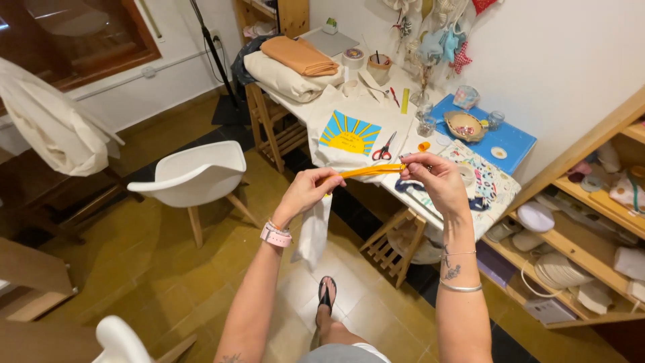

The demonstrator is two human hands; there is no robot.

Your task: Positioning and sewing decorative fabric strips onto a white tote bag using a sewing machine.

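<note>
Above the floor tiles, just in front of the tabletop [403,87], the person is holding a narrow orange strip [369,171] stretched level between 2 hands. The left hand [308,190] is pinching the near end, its grip closed tight around the strip with the fingers curled under. The right hand [435,176] is pinching the far end between thumb and fingertips, its grip equally narrow. Both wrists are lifted clear of the tabletop, so the strip is hanging in the air, touching nothing but the 2 hands.

Behind it a cream cloth bag with a blue and yellow sun panel [349,134] is lying flat, one corner drooping over the edge. Red-handled scissors [384,149] are resting just beside that panel.

To my eye the person is pulling the strip taut and straightening it. Whatever follows is calling for steady, even tension so it does not twist or slip.
</note>
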